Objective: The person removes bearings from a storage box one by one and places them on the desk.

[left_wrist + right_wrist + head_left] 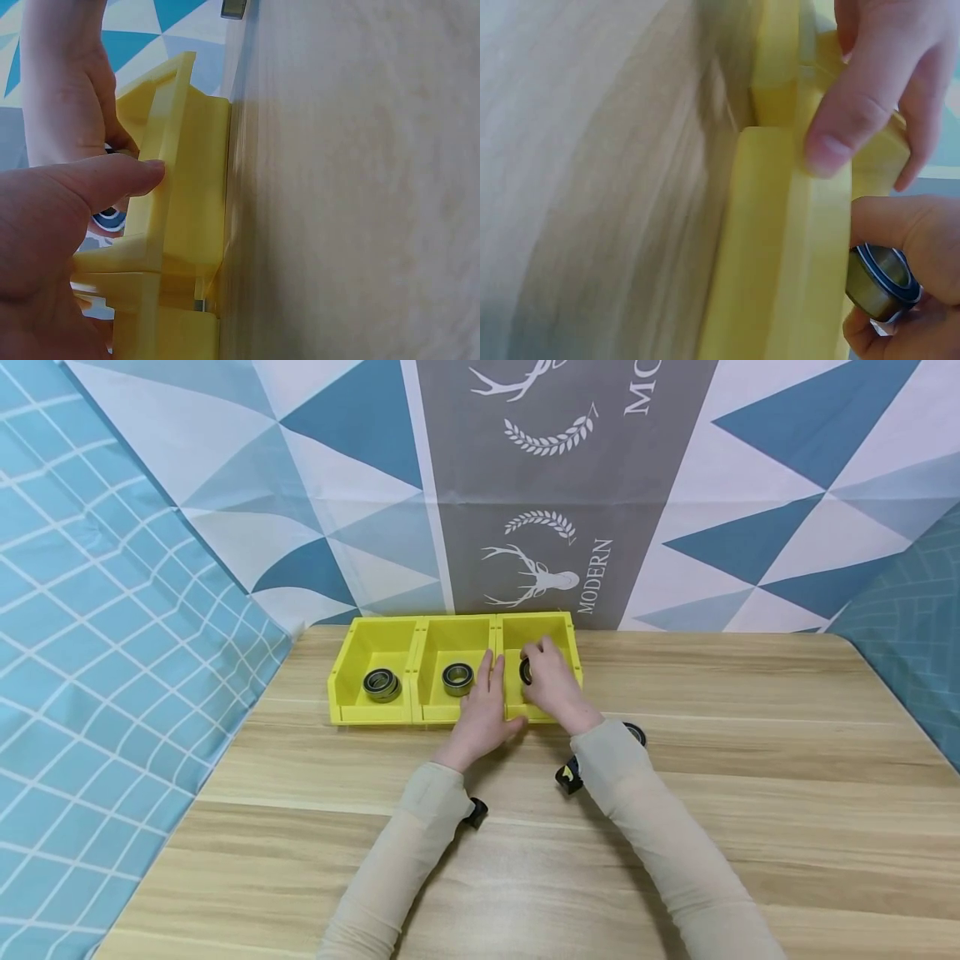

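In the right compartment of the yellow bin [372,714], my right hand [553,681] pinches a black-rimmed bearing [525,672] between thumb and fingers. The right wrist view shows that bearing [877,289] tilted, just behind the bin's front wall [821,240]. My left hand [483,714] rests on the bin, its fingers extended near the divider between the middle and right compartments. Its thumb touches the front rim, as the left wrist view of the left hand [56,217] shows. One bearing [457,679] lies in the middle compartment; stacked bearings [382,685] lie in the left one.
Another bearing [636,732] lies on the wooden table [712,760] to the right of the bin, partly hidden by my right sleeve. A patterned cloth [555,485] hangs behind the table. Black wrist devices [476,812] show beside both sleeves.
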Tool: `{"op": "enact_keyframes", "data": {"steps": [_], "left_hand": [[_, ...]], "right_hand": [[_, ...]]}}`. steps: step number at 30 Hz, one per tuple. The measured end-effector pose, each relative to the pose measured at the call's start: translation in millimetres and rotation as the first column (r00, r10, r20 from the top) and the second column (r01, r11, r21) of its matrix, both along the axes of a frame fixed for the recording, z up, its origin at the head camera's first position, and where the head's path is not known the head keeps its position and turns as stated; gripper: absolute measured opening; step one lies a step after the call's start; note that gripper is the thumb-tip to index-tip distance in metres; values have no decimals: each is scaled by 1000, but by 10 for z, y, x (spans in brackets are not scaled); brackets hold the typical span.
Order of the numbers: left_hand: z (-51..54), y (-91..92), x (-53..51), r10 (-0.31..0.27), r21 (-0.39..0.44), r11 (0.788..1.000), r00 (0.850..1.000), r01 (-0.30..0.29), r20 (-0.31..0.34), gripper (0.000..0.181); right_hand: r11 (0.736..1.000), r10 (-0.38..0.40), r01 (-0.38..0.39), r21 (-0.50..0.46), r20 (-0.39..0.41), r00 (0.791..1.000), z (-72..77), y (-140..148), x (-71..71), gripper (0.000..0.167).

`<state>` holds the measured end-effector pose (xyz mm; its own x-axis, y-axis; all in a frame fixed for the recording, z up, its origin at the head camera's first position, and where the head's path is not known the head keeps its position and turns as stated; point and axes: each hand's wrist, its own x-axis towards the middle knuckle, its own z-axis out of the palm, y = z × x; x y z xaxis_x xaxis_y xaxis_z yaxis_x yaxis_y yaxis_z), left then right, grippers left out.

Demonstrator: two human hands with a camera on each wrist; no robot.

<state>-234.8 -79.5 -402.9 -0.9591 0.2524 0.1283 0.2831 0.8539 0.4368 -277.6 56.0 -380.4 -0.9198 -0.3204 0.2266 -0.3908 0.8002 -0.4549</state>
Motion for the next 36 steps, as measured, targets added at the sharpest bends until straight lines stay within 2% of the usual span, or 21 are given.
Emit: {"op": "enact_keyframes", "data": {"steps": [6, 16, 36], "left_hand": [[-9, -2, -4, 0, -1, 1000, 1000, 0, 0, 101], [2, 1, -10, 7, 0, 1000, 999, -7, 44, 101], [-1, 4, 8, 11, -4, 1000, 1000, -11, 23, 100]], "right_hand": [[1000, 15, -15, -22, -6, 1000, 32, 31, 56, 46], [999, 21, -21, -32, -9, 1000, 84, 99, 154, 49], [999, 28, -28, -34, 0, 1000, 107, 291, 346, 47]]}}
